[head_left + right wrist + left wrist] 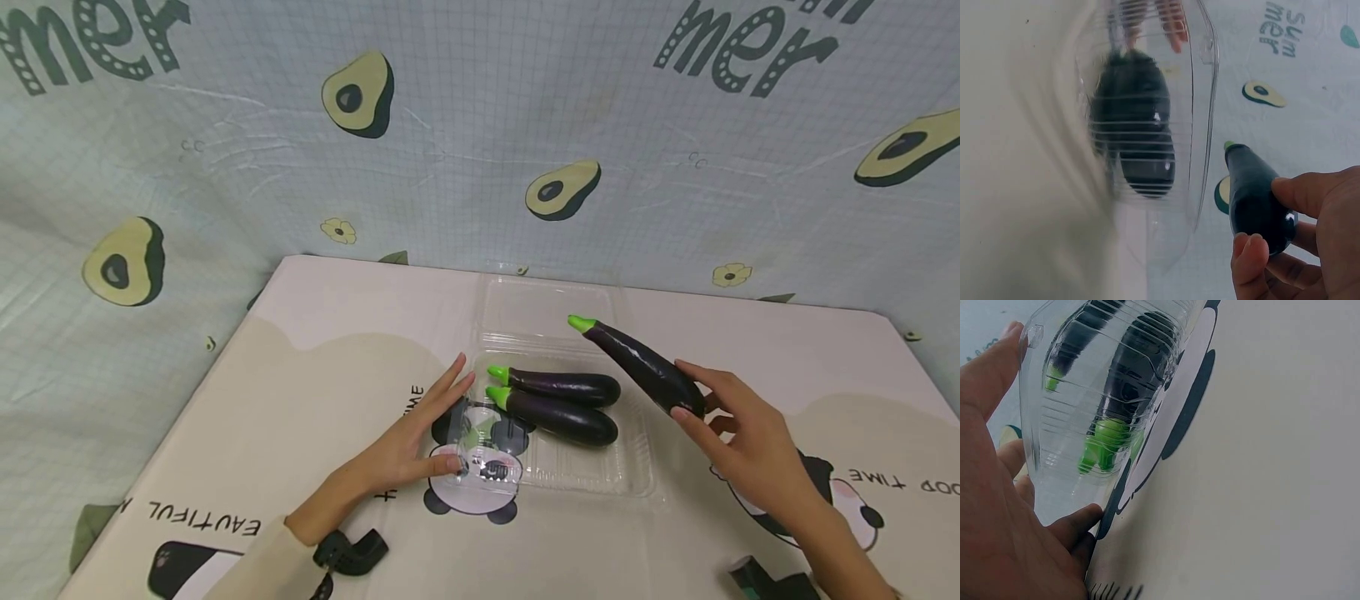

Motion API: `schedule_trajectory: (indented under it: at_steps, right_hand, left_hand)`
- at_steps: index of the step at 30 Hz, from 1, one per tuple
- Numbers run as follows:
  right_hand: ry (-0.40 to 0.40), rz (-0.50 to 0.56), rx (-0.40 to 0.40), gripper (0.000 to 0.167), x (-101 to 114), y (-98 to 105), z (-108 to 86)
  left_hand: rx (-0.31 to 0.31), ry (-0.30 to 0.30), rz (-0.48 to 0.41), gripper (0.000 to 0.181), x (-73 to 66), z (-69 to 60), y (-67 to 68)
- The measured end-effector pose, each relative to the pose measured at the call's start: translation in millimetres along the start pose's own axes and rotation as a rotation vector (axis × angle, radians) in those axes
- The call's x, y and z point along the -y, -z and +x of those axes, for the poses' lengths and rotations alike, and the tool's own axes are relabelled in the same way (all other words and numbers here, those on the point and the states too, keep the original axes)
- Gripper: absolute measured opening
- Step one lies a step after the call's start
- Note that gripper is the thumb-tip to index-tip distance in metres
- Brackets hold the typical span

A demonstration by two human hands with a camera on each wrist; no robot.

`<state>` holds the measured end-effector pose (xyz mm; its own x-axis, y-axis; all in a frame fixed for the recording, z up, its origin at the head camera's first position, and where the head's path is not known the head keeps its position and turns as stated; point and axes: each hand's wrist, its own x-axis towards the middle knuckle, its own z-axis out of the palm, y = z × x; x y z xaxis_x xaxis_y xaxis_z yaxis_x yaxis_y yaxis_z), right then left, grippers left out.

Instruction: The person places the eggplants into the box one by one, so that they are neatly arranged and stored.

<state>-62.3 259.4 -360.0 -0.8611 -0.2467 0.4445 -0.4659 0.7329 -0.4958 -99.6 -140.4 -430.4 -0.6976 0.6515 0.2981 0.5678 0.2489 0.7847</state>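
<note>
My right hand [738, 429] grips a dark eggplant [647, 363] by its thick end, raised at the right of the clear plastic container [630, 467]; its green stem points to the upper left. Two more eggplants, one [566, 387] behind the other [562, 417], lie side by side inside the container, stems toward the left. At the container's left wall my left hand [405, 442] rests with fingers spread and straight. In the left wrist view, its fingers [997, 369] touch the clear wall. The right wrist view shows the held eggplant [1254, 200] between thumb and fingers.
The container's clear lid [551, 304] lies folded back behind it. A pale tablecloth [360, 367] with panda prints covers the table. Behind the table hangs a curtain [465, 150] with avocado prints. Black wrist straps [352, 552] show near the front edge.
</note>
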Motion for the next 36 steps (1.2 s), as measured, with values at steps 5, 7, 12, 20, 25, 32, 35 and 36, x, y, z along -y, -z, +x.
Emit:
schedule_trajectory:
  at_steps: [5, 7, 12, 20, 25, 32, 35, 36]
  right_hand:
    - [0.023, 0.013, 0.014, 0.067, 5, -3, 1.3]
    - [0.025, 0.020, 0.022, 0.066, 7, -4, 1.4]
    - [0.041, 0.027, 0.043, 0.066, 11, -7, 1.2]
    - [0.070, 0.058, 0.086, 0.066, 16, -12, 0.6]
    - [0.090, 0.088, 0.122, 0.063, 19, -17, 1.7]
    - [0.126, 0.118, 0.151, 0.061, 23, -23, 4.8]
    - [0.140, 0.130, 0.163, 0.062, 24, -25, 5.3]
    - [0.141, 0.134, 0.168, 0.062, 24, -26, 5.3]
  left_hand:
    - [0.001, 0.004, 0.003, 0.086, 0.2, 0.0, 0.5]
    - [0.003, 0.006, 0.002, 0.086, 0.0, 0.3, 0.5]
    - [0.002, 0.007, 0.001, 0.086, -1.0, 0.6, 0.7]
    - [-0.001, 0.001, -0.002, 0.085, -2.0, 0.1, 1.1]
    - [-0.002, 0.009, -0.001, 0.085, -1.8, -0.3, 0.8]
    - [0.002, 0.006, -0.006, 0.086, 0.3, 0.0, 0.5]
    - [0.002, 0.008, -0.004, 0.086, 0.5, 0.0, 0.4]
    - [0.002, 0.008, -0.004, 0.086, 0.4, 0.0, 0.3]
